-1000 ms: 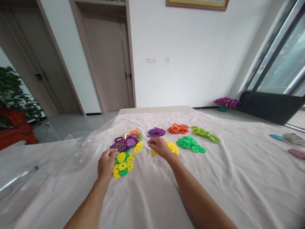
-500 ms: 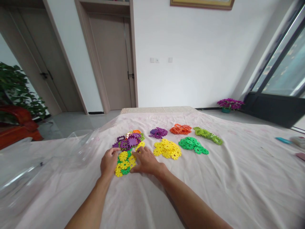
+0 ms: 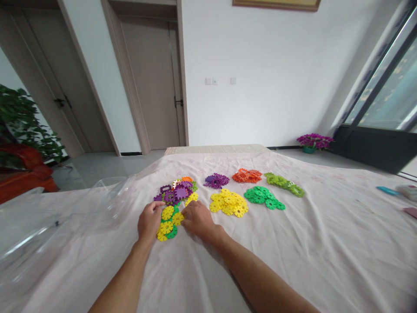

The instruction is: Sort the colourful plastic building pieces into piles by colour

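My right hand (image 3: 198, 218) pinches the edge of a yellow flower-shaped plastic disc (image 3: 177, 218) at the right side of a small mixed heap. Other yellow discs (image 3: 167, 227) and green discs (image 3: 172, 232) overlap in that heap on the cloth. Along its left edge rests my left hand (image 3: 150, 221), fingers bent and slightly apart, with the index fingertip close to the purple pieces; I see nothing held in it. Just beyond both hands lies a mixed pile of purple square toothed pieces (image 3: 170, 196), with orange, lime and yellow ones among them.
Sorted piles lie to the right: yellow discs (image 3: 229, 203), green discs (image 3: 263, 197), purple pieces (image 3: 216, 180), orange pieces (image 3: 246, 175) and lime pieces (image 3: 284, 184). A clear plastic container (image 3: 65, 221) sits at left. A blue object (image 3: 387, 191) lies far right on the pale cloth (image 3: 312, 252).
My right hand's fingers have drawn together on a yellow disc at the heap's right side. The heap there looks narrower, with fewer yellow discs beside the hand. My left hand has barely moved.
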Action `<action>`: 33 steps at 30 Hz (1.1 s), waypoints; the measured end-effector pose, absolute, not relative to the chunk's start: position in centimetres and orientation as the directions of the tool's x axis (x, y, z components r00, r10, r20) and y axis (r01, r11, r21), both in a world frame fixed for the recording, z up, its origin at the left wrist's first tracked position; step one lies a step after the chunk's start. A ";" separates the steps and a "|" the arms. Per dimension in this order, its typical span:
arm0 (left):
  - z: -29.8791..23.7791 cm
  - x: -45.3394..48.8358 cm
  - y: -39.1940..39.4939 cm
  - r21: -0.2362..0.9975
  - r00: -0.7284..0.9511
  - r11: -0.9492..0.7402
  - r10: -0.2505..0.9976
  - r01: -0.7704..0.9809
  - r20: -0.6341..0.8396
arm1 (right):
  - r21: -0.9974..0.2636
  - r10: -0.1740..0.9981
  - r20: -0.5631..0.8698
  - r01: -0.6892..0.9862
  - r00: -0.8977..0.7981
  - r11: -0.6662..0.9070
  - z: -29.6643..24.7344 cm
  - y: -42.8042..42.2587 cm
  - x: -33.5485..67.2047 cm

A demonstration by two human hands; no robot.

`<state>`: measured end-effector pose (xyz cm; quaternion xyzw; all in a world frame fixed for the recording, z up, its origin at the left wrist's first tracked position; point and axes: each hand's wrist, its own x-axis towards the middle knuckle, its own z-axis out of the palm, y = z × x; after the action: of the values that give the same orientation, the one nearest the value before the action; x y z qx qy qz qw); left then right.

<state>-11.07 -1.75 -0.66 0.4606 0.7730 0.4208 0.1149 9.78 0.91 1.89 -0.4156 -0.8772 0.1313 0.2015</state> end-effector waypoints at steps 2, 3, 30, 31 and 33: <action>-0.6 -11.1 -1.8 0.755 -0.548 0.219 0.809 0.617 0.214 | -0.393 0.804 0.246 0.702 -0.542 0.594 1.8 0.7 9.6; -0.6 -11.0 -1.8 0.756 -0.546 0.216 0.809 0.618 0.216 | -0.384 0.810 0.247 0.714 -0.531 0.585 1.8 0.6 9.5; -0.8 -11.2 -1.8 0.767 -0.550 0.218 0.810 0.603 0.203 | -0.597 0.959 0.184 0.750 -0.217 0.284 6.9 6.7 19.5; -0.9 -11.2 -1.7 0.768 -0.549 0.216 0.811 0.603 0.203 | -0.577 0.966 0.169 0.775 -0.197 0.259 7.3 7.0 20.5; -0.9 -11.2 -1.7 0.775 -0.550 0.202 0.808 0.598 0.214 | -0.525 0.977 0.167 0.826 -0.134 0.204 7.9 7.4 22.2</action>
<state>-11.21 -1.70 -0.95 0.4590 0.7658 0.4340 0.1205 22.25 7.37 7.92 -0.6116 -0.7369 0.1554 0.2423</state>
